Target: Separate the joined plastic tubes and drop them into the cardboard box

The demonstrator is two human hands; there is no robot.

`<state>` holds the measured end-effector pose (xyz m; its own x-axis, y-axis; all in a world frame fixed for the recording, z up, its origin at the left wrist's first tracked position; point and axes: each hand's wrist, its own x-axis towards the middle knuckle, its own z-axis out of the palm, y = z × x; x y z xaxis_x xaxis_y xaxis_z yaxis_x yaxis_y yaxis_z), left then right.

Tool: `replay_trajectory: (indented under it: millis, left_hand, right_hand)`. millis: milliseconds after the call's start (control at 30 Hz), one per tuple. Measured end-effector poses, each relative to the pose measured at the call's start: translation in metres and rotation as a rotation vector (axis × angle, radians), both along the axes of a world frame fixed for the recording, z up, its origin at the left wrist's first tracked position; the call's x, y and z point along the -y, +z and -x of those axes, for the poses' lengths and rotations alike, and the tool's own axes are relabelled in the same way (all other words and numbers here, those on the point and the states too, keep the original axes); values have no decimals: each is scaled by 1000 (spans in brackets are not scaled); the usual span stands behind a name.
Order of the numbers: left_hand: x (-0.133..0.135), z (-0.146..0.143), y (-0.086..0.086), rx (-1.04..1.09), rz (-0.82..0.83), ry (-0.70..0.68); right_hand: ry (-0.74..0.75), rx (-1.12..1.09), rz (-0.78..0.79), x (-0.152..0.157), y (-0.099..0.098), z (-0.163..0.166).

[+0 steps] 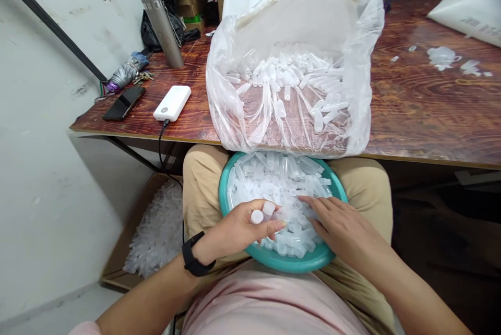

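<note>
A teal basin (224,195) rests on my lap, heaped with small translucent white plastic tubes (276,181). Over its left side, my left hand (246,223) is closed around a couple of small plastic tubes (257,216), their round ends showing between thumb and fingers. My right hand (336,220) lies over the right side of the basin, fingers stretched out and apart, fingertips touching the loose pieces. No piece shows in its grasp. Just beyond the basin, a clear plastic bag (219,100) gapes toward me on the table, with more tubes (289,71) inside.
The wooden table (426,126) holds a white power bank (173,103) with a cable hanging down, a phone (124,103), a steel bottle (162,27) and an umbrella (127,70). A cardboard box (113,267) of plastic pieces stands on the floor at left. A white sack (473,9) lies at right.
</note>
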<state>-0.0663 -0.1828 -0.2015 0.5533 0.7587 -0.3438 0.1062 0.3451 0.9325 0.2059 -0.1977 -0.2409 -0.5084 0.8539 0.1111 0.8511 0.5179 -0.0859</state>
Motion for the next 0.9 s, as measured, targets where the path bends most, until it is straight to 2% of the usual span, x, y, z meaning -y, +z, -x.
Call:
replay_trajectory:
  millis: [167,533,633,800,900]
  left_hand:
    - [-1,-1,2,-20,-5,67]
    - [4,0,1,-50,-60,17]
    - [4,-1,9,-121,-127,-2]
    - [6,-2,24,-181,-189,-33]
    - [7,-2,26,-221,-300,-39]
  right_hand:
    - [-14,-19,82,-1,0,1]
    - [-65,-150,202,-2,1,-1]
    - [-101,-239,208,-2,11,8]
    - [-113,-644,324,12,37,20]
    - [-103,-630,299,23,44,23]
